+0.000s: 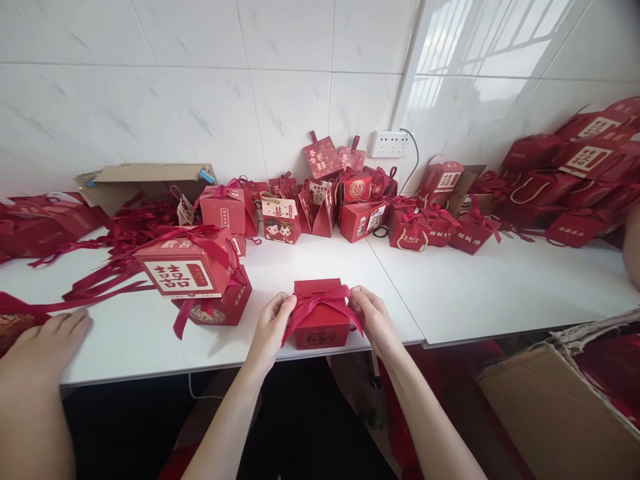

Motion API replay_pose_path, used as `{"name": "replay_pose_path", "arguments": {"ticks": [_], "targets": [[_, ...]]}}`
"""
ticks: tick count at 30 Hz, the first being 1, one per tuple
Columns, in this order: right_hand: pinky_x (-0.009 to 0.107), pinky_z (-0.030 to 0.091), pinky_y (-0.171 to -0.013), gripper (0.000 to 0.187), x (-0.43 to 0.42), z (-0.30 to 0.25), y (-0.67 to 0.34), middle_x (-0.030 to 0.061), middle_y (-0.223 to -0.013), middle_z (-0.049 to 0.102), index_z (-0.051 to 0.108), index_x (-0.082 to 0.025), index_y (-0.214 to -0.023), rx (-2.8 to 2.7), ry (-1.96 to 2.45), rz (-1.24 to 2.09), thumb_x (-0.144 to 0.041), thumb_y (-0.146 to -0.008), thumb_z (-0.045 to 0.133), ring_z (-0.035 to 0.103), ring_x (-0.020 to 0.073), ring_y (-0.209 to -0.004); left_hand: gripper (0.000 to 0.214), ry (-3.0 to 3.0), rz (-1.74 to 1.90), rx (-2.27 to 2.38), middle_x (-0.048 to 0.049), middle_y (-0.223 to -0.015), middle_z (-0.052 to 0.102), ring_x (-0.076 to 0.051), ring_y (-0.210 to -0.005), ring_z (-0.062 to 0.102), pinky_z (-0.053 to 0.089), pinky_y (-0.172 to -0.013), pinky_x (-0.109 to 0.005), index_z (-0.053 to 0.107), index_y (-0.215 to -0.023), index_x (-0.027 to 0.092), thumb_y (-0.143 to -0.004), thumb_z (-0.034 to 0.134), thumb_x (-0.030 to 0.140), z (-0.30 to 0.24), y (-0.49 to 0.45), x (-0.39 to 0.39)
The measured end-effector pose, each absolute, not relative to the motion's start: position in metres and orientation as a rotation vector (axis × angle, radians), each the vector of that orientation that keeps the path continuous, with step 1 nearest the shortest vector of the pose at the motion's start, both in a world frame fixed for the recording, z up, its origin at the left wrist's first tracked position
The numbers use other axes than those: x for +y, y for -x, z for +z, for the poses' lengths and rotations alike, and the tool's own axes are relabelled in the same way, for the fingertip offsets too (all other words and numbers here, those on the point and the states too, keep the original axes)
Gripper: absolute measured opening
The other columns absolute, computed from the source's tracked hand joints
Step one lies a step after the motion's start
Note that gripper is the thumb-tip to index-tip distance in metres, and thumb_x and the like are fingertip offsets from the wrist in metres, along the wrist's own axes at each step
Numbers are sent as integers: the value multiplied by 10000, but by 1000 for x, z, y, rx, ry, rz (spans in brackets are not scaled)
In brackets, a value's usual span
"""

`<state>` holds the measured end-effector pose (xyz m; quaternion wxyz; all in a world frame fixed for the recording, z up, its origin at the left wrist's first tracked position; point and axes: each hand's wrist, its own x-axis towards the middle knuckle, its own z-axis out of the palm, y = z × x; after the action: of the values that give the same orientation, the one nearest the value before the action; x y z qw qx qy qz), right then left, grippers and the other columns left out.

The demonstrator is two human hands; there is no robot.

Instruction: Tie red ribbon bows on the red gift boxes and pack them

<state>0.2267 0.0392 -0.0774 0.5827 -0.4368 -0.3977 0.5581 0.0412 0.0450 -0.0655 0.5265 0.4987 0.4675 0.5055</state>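
A small red gift box (pixel 321 325) with a red ribbon bow (pixel 320 298) on top stands near the front edge of the white table (pixel 475 287). My left hand (pixel 271 328) pinches the bow's left loop. My right hand (pixel 373 319) pinches the right loop and ribbon tail. Both hands press against the box's sides.
Another person's hand (pixel 47 343) rests flat on the table at the far left. Two stacked red boxes (pixel 193 273) stand left of mine. Loose red ribbons (pixel 120 233), several red boxes along the wall (pixel 350 197), a cardboard box (pixel 145 180) and a brown carton (pixel 555 407) surround them.
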Motion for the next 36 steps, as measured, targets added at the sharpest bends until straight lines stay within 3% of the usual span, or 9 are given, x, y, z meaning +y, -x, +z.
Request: {"name": "replay_pose_path", "arguments": {"ticks": [3,7,10,13,17,25,29,31,36], "targets": [[280,472,-699,416,37,-81,-236,30,-898,588,553,-224,-989,-1159,1057,1090,-580,-776,570,578,176,-824,358,-1192,1204,1110,36,-621,438,-97,-598,430,354,-560,-201,434,-638,177,-804,532,479,-63,-37,46],[476,329,-1044,1000,33,-81,-241,126,-1457,264,183,-275,-1414,-1597,1035,1037,-472,-626,766,340,290,-1308,292,-1217,1257,1152,20,-676,531,-116,-643,523,424,-593,-216,508,-738,173,-789,563,456,-60,-40,45],[504,361,-1028,1065,28,-79,-238,148,-1431,291,51,-276,-1443,-1709,1018,1033,-360,-657,765,384,292,-1283,207,-1385,1501,1247,-3,-727,568,-125,-680,564,460,-594,-221,533,-774,169,-789,597,365,-54,-47,36],[490,379,-1025,892,20,-76,-235,120,-1352,371,144,-299,-1423,-1729,987,726,-239,-726,697,413,266,-1257,52,-1871,1771,1160,-8,-767,567,-114,-713,566,463,-597,-207,547,-805,177,-800,598,186,-49,-57,25],[477,346,-1062,905,15,-71,-237,125,-1439,230,170,-298,-1429,-1861,994,539,-163,-698,685,252,282,-1358,181,-2359,1832,892,-18,-813,562,-124,-784,564,482,-684,-241,541,-847,170,-754,613,32,-50,-68,18],[466,251,-1103,1170,53,-68,-259,134,-1519,145,24,-282,-1462,-1894,766,1177,-302,-597,812,148,262,-1405,123,-2157,1864,959,-10,-782,531,-135,-749,535,467,-651,-267,496,-801,192,-786,570,95,-71,-68,26],[451,404,-1010,1228,65,-65,-250,131,-1441,339,-27,-281,-1462,-1948,753,1363,-270,-570,818,460,274,-1240,96,-2012,1821,906,-4,-747,493,-106,-658,509,414,-507,-203,449,-758,191,-824,505,150,-70,-64,25],[446,407,-1013,1226,61,-66,-245,123,-1394,404,3,-268,-1465,-1945,784,1273,-268,-558,827,509,267,-1187,96,-1969,1826,956,-10,-769,496,-102,-654,514,405,-487,-195,444,-753,189,-829,495,157,-66,-63,23],[442,338,-1076,1068,31,-75,-240,125,-1442,281,126,-276,-1456,-1821,935,651,-263,-625,797,316,287,-1336,125,-2149,1893,953,-47,-872,584,-153,-807,590,505,-632,-273,493,-803,182,-773,558,79,-56,-66,11]]}}
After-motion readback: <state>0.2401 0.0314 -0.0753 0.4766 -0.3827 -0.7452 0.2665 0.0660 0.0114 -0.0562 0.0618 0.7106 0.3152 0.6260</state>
